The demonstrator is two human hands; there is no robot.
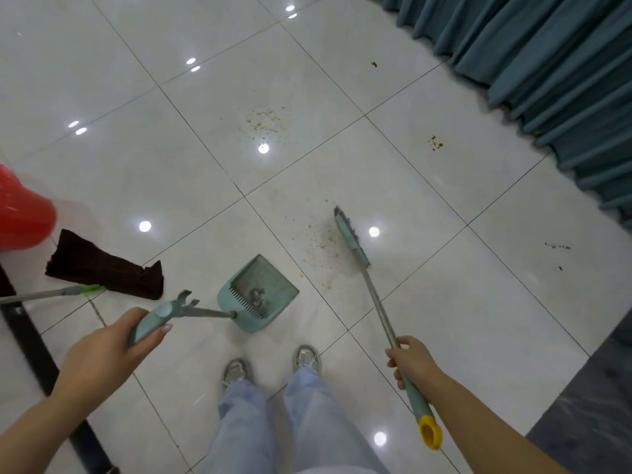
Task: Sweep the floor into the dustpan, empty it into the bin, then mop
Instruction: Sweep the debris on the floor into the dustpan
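My left hand [113, 350] grips the teal handle of a long-handled dustpan [270, 285], which stands on the white tiles just ahead of my feet with a bit of grey debris inside. My right hand [412, 359] holds the metal shaft of a teal broom; the broom head [352, 239] rests on the floor to the right of the pan. A patch of yellowish crumbs [319, 242] lies between broom head and pan. More crumbs [265, 123] are scattered farther ahead, and small brown bits [435, 142] lie near the curtain.
A red bucket [24, 210] stands at the left edge, beside a dark brown mop cloth [102, 268] on a green-tipped pole [51, 294]. Teal curtains [547, 63] hang along the upper right. A dark floor strip [588, 405] runs at the lower right.
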